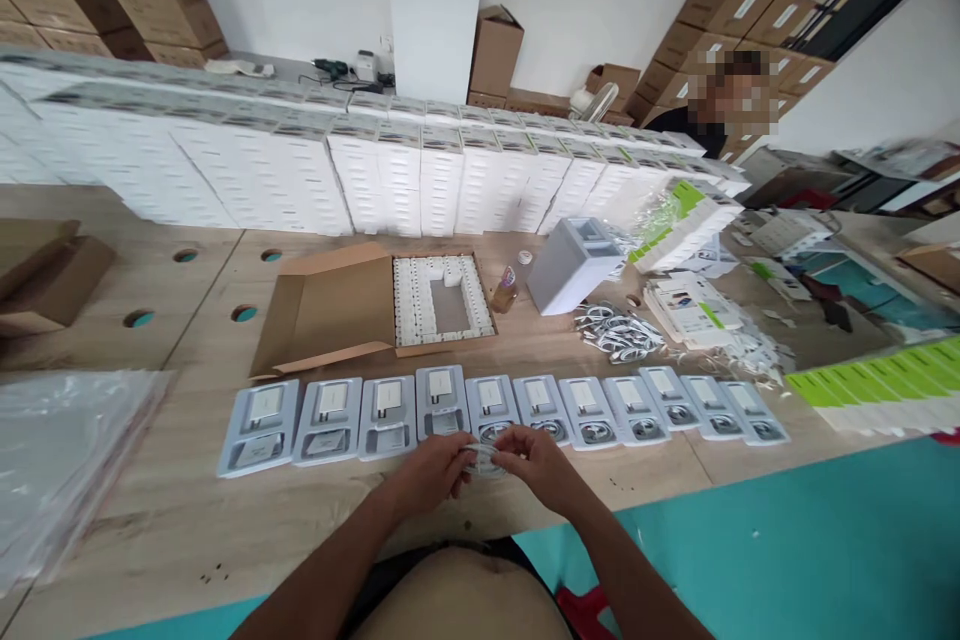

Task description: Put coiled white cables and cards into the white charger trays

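Between my two hands is a coiled white cable (486, 461). The fingers of my left hand (439, 468) close on its left side, and my right hand (536, 460) pinches its right side. Just beyond them runs a row of pale grey plastic trays (388, 417), each with a white charger (388, 396) in its upper compartment. From the middle of the row to the right, the lower compartments carry coiled cables (597, 433). In the two leftmost trays a flat pale piece (259, 450) lies in the lower compartment. My hands partly cover the middle trays.
Behind the row lie an open carton (330, 310) with white chargers, a small bottle (505, 292), stacked grey trays (574, 265) and a cable pile (621, 330). White boxes (390, 175) form a long wall. Plastic bags (67, 460) lie left. A person (686, 125) is at the back right.
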A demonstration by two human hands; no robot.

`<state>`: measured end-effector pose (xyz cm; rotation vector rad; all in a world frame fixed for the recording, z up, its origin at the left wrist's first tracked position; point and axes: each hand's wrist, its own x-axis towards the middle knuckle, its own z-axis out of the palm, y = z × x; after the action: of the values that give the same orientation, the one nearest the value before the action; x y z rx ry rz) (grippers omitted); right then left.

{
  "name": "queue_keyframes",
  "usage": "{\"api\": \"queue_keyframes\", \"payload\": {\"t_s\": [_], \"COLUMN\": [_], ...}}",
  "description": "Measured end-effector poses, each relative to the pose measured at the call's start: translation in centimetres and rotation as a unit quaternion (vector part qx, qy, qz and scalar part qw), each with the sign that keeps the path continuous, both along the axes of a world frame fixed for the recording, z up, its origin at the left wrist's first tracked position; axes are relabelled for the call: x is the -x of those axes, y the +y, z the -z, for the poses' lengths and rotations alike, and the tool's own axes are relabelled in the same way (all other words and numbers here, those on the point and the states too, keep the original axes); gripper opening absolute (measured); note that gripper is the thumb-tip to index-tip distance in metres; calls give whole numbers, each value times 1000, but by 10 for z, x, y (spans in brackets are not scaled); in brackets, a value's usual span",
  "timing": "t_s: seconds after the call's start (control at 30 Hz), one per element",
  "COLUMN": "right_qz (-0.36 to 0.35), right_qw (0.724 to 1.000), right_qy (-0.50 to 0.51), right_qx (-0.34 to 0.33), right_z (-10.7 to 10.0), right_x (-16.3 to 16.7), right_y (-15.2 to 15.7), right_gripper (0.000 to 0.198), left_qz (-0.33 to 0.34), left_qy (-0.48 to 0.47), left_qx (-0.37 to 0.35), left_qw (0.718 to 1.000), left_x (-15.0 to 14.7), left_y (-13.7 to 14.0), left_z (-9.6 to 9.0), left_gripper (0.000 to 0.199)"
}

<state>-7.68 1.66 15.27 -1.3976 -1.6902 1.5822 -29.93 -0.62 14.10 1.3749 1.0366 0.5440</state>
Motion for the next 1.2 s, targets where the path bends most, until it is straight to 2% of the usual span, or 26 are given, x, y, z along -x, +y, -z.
{"api": "queue_keyframes", "payload": {"t_s": [0.07,0.1,0.2,0.3,0.4,0.5,0.6,0.7,0.77,0.93,1.07,1.2], "right_qz": [-18,-19,6,30,-5,-97,-171,-210,-223,-238,-248,-235], "right_qw": [1000,998,980,953,934,908,875,849,838,826,820,831], "right_qy": [-22,-45,-138,-202,-230,-246,-264,-282,-288,-292,-295,-301], "right_qx": [-13,-35,-144,-224,-273,-325,-367,-395,-406,-419,-424,-404], "right_z": [7,13,35,60,79,91,97,102,105,110,107,103], "right_x": [-3,-4,5,29,56,69,67,61,60,63,67,75], "right_y": [7,12,38,60,65,53,38,29,26,24,18,15], "right_gripper": [11,11,15,19,19,17,13,10,9,10,13,16], "left_qz": [-20,-54,-185,-231,-216,-178,-115,-57,-41,-31,-13,-14], "left_qy": [28,51,146,211,254,296,323,349,373,429,439,452], "left_qx": [-39,-66,-155,-197,-216,-236,-254,-270,-274,-283,-293,-285], "left_qw": [999,995,959,929,918,908,904,896,885,857,849,845], "left_x": [11,18,42,60,63,55,43,33,28,23,22,16], "left_y": [3,6,17,26,25,15,3,-8,-13,-23,-28,-25], "left_z": [3,6,19,32,45,59,76,91,97,101,102,99], "left_gripper": [24,25,37,39,42,49,50,48,47,49,49,40]}}
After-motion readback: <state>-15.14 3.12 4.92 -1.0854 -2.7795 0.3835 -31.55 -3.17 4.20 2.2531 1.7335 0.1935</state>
